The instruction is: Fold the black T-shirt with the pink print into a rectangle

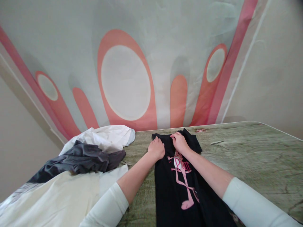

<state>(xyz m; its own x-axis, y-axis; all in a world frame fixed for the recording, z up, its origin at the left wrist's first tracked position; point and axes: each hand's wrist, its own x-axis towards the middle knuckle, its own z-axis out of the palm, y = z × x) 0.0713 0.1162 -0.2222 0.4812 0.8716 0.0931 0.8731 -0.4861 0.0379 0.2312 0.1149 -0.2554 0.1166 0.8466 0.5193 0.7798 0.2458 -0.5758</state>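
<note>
Pale sleeves [109, 205] near; wood-grain table [243, 154], patterned wall [125, 82] beyond.
Black shirt [168, 192] lies with its far end under left hand [157, 148] and right hand [180, 143], fingers curled; grip I can't tell.

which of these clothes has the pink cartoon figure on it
The black shirt under the left hand and right hand: its front bears the pink figure. The white cloth, dark grey cloth and cream cloth heaped left of it show none.

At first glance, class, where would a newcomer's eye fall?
First, the large coral-rimmed white oval on the backdrop, upper middle. Next, the black shirt with a pink figure on the table, left grip and right grip at its far end. Then the heaped clothes at lower left.
</note>
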